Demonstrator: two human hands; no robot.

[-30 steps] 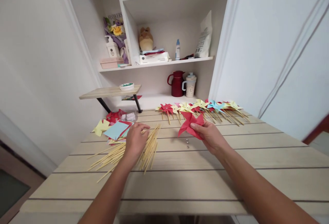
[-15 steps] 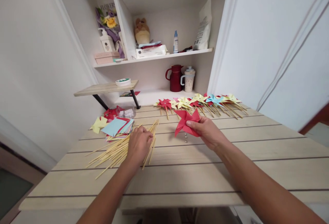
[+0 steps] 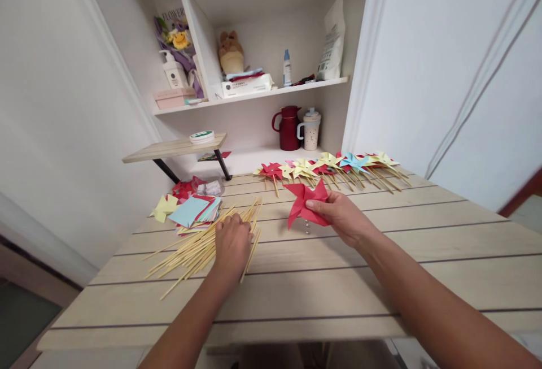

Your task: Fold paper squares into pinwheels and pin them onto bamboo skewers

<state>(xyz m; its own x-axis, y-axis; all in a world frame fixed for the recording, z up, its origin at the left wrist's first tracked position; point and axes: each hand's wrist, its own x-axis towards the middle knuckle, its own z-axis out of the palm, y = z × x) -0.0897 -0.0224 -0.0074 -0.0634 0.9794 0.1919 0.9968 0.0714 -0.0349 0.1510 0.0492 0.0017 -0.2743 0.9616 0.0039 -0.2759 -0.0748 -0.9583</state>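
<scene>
left hand [image 3: 232,243] drawn nearer, curled on sticks [image 3: 195,247], right hand [image 3: 342,217] pinching red pinwheel [image 3: 305,202]

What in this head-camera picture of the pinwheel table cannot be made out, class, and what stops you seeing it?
- Left hand: its back covers the fingers, so whether they grip a wooden stick cannot be told.
- Red pinwheel in the right hand: its centre fastening is too small.
- Small objects beneath it: too small to identify.
- White box on the shelf: print too small.
- Top shelf: cut off by the upper edge.
</scene>
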